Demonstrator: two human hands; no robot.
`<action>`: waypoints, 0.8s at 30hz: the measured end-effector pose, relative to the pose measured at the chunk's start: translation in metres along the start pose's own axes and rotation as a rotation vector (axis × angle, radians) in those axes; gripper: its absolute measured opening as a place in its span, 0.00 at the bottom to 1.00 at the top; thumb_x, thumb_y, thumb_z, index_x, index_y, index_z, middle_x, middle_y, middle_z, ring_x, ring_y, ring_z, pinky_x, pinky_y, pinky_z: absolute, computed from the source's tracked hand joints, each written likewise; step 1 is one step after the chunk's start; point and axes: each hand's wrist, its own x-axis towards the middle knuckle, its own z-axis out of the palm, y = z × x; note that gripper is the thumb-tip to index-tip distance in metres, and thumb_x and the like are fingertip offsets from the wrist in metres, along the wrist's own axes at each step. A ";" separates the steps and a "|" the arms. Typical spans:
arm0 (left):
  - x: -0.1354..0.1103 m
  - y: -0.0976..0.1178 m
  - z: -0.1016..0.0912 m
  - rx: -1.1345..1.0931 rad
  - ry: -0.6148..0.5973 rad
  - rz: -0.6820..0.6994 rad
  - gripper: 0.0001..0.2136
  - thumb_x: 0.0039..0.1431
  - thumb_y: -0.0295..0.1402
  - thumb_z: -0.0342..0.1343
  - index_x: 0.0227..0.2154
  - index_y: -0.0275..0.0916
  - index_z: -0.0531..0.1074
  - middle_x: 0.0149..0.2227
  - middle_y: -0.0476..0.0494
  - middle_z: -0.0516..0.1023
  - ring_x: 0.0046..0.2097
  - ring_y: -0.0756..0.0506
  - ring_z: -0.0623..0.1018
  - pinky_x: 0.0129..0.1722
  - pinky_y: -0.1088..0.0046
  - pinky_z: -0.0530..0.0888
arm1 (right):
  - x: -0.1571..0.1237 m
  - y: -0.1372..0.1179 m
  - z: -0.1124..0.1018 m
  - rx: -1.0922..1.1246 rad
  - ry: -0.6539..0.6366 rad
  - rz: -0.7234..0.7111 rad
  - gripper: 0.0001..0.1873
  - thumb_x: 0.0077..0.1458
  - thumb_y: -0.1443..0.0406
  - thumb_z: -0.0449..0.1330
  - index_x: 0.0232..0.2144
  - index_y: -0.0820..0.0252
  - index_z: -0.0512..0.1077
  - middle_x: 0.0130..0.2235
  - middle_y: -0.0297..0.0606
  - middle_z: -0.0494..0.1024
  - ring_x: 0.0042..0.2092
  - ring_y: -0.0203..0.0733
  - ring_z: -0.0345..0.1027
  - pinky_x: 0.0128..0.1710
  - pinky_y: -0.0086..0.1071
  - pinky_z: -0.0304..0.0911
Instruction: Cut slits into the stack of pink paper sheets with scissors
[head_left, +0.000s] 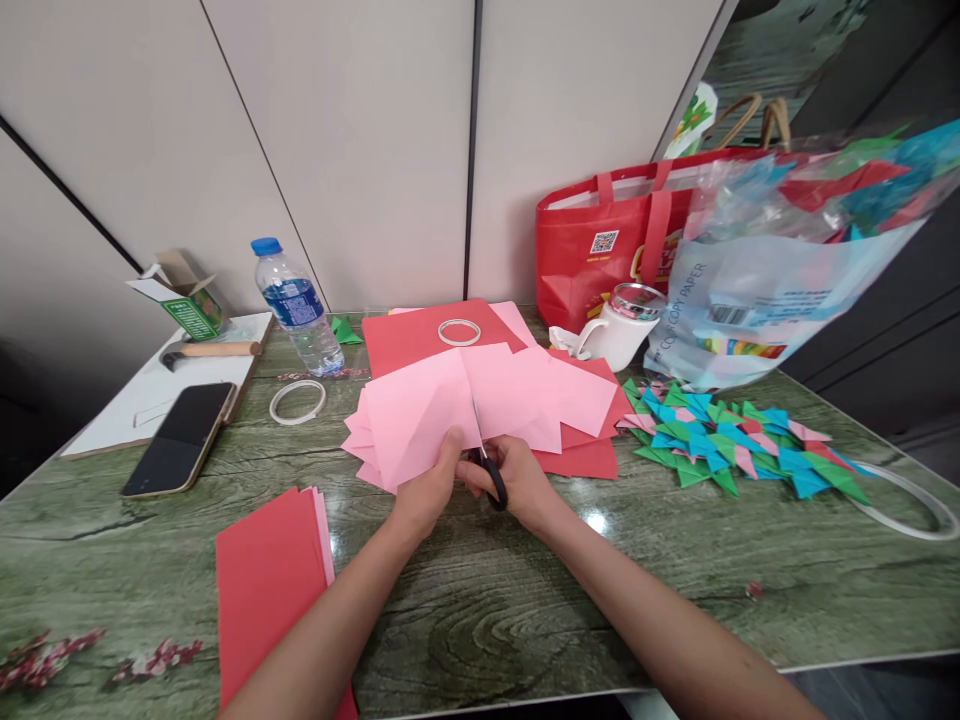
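Observation:
My left hand pinches a sheet of pink paper by its lower edge, thumb on top. In my right hand are scissors with black handles, the blades pointing away from me along the pink paper. A cut or fold line runs up from the blades between the left part and the right part of the paper. More pink pieces lie to the right, and pink corners stick out at the left. Red sheets lie beneath them. A ring of tape rests on the red paper behind.
A red and pink paper stack lies front left. Beyond it are a phone, a hammer, an open box, a water bottle and another tape ring. Rightward stand a mug, bags and folded paper pieces.

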 end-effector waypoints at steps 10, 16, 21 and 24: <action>-0.001 0.002 -0.001 0.019 0.005 0.002 0.12 0.46 0.43 0.53 0.21 0.39 0.70 0.25 0.45 0.74 0.30 0.46 0.73 0.34 0.71 0.69 | 0.001 0.001 0.001 -0.017 0.019 0.020 0.12 0.38 0.61 0.63 0.19 0.63 0.64 0.14 0.26 0.63 0.17 0.29 0.54 0.16 0.24 0.50; 0.000 -0.002 -0.001 -0.028 -0.067 0.017 0.14 0.47 0.44 0.52 0.17 0.40 0.68 0.16 0.48 0.70 0.23 0.47 0.71 0.29 0.71 0.70 | 0.001 0.000 0.001 -0.036 0.012 0.034 0.13 0.38 0.61 0.63 0.17 0.63 0.63 0.14 0.27 0.63 0.16 0.29 0.54 0.16 0.24 0.49; -0.003 0.000 0.001 0.012 -0.095 0.062 0.16 0.48 0.43 0.51 0.13 0.40 0.67 0.14 0.48 0.69 0.21 0.48 0.71 0.27 0.72 0.70 | 0.000 0.000 0.000 -0.004 0.008 -0.020 0.12 0.39 0.62 0.62 0.16 0.63 0.64 0.16 0.28 0.63 0.19 0.29 0.54 0.18 0.24 0.50; -0.005 0.001 0.001 0.007 -0.093 0.089 0.15 0.48 0.42 0.51 0.14 0.38 0.68 0.15 0.48 0.71 0.22 0.48 0.72 0.27 0.73 0.70 | 0.000 0.000 -0.001 0.004 0.012 -0.014 0.13 0.38 0.61 0.62 0.16 0.63 0.63 0.16 0.28 0.62 0.20 0.30 0.54 0.19 0.25 0.50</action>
